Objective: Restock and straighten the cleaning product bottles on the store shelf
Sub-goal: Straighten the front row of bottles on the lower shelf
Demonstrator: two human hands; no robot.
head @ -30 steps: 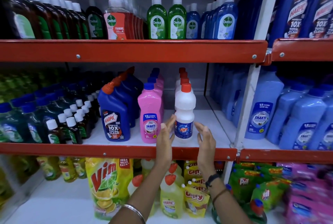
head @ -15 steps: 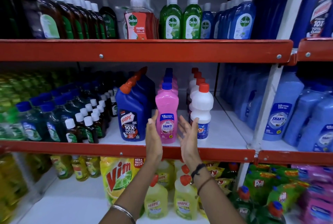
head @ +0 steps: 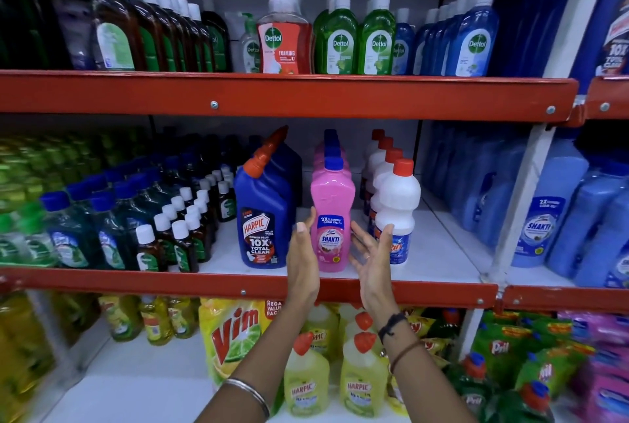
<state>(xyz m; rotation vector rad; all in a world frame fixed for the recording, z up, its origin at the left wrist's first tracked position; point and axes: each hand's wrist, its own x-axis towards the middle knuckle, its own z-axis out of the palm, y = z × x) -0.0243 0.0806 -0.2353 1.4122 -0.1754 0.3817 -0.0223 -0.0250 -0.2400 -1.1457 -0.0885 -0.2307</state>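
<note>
We see both forearms rising from the bottom edge, elbows cut off. Our left hand (head: 303,259) and right hand (head: 372,257) flank the pink Shakti bottle (head: 332,218) at the middle shelf's (head: 425,291) front, fingers spread wide, holding nothing; contact we cannot tell. Beside it stand the blue Harpic bottle (head: 263,215) and white bottle (head: 396,204), label partly hidden. Rows behind blur into shadow.

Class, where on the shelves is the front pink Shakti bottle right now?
The pink Shakti bottle stands at the front of the middle shelf, between the blue Harpic bottle and the white red-capped bottle, flanked by both open hands.
</note>
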